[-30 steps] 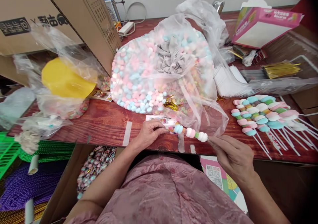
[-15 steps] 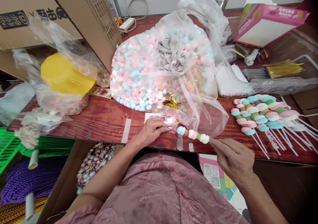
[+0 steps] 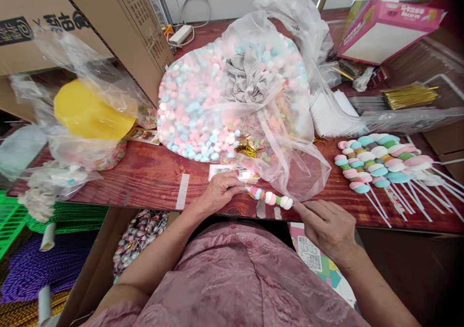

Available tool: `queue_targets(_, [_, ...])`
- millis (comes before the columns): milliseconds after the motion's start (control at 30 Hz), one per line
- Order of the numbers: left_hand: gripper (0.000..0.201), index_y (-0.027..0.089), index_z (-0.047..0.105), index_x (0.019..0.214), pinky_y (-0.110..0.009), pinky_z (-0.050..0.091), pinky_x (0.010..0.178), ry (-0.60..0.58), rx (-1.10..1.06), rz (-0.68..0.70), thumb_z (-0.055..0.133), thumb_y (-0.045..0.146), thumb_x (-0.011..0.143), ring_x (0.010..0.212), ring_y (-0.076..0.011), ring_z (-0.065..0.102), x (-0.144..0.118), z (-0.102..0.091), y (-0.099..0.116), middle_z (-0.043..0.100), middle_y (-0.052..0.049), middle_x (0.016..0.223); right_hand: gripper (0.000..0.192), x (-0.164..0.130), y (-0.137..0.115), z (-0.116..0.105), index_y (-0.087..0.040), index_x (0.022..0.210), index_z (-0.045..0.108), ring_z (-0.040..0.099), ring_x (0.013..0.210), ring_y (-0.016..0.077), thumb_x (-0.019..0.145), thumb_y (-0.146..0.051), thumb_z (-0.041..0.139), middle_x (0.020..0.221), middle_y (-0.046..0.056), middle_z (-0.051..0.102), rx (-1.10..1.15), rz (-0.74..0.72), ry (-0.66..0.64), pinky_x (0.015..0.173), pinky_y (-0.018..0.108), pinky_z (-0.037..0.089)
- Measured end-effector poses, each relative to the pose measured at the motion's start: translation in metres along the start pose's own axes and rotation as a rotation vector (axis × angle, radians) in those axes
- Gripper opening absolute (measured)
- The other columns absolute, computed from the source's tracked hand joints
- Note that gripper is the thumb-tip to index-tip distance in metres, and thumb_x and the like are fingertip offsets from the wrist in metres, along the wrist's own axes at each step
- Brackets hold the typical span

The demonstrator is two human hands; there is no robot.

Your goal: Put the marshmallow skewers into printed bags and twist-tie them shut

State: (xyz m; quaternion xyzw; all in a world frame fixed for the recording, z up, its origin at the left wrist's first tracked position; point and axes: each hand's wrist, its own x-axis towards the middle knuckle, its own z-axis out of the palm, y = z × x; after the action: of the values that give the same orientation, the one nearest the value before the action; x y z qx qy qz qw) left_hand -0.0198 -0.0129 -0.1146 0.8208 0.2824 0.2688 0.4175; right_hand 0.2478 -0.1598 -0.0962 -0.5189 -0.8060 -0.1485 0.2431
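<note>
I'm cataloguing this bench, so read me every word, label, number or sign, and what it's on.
"X": carton; characters beside it unclear.
"Macaron", probably: pink box; its characters are blurred.
Too small or blurred: label by the left hand, red-printed slip, lower sheet, left packet.

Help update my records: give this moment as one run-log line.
candy skewer: over table | left hand: pinching at its left end | right hand: pinching at its right end | piled skewers: on table, right
</note>
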Motion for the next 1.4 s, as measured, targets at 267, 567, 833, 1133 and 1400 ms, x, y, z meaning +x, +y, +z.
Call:
queue_targets(267, [0.028,0.019,0.076,0.093,-0.029,0.050,0.073,-0.006,0.178,0.105,0.052,0.034,0.096,0.079,-0.0174,0.063,-0.003,0.004,0.008,0.071,-0.008,0.081,0.026,0.025,-0.007,-0.020,-0.019,0.101,0.065,0.055,0.067,0.0151,0.085,-0.005,0.050,0.078,0.002,0.067,-0.058,-0.104,-0.076,0.063,0.033,0.035])
queue_targets(567, [0.026,0.016,0.073,0.094,-0.031,0.047,0.074,-0.030,0.349,0.281,0.047,0.020,0.096,0.082,-0.0180,0.060,-0.001,0.003,0.025,0.070,-0.009,0.087,0.026,0.045,0.006,-0.043,-0.020,0.089,0.067,0.053,0.063,0.0157,0.085,-0.003,0.049,0.071,0.001,0.065,-0.174,-0.147,-0.147,0.060,0.034,0.031])
queue_targets(833, [0.025,0.017,0.070,0.086,-0.031,0.047,0.075,-0.053,0.336,0.287,0.048,0.020,0.096,0.082,-0.0182,0.059,-0.002,0.002,0.025,0.070,-0.009,0.085,0.017,0.022,0.014,-0.027,-0.021,0.095,0.067,0.063,0.070,0.0150,0.089,-0.010,0.055,0.086,0.001,0.074,0.097,0.098,-0.027,0.064,0.030,0.042])
queue_targets(1133, [0.025,0.016,0.070,0.084,-0.026,0.049,0.074,0.019,0.054,0.141,0.052,0.027,0.097,0.078,-0.0141,0.061,-0.005,0.008,0.030,0.069,-0.005,0.079,0.026,0.024,0.021,-0.049,-0.019,0.096,0.066,0.060,0.070,0.0163,0.083,-0.004,0.049,0.083,0.002,0.071,-0.008,-0.093,-0.130,0.065,0.031,0.039])
queue_targets(1400, [0.024,0.015,0.069,0.080,-0.024,0.047,0.072,0.029,0.025,0.128,0.054,0.027,0.096,0.074,-0.0129,0.059,-0.006,0.014,0.031,0.067,-0.004,0.076,0.021,0.026,0.000,-0.033,-0.017,0.100,0.066,0.061,0.068,0.0175,0.087,-0.007,0.054,0.080,0.004,0.070,0.007,-0.015,-0.074,0.063,0.032,0.042])
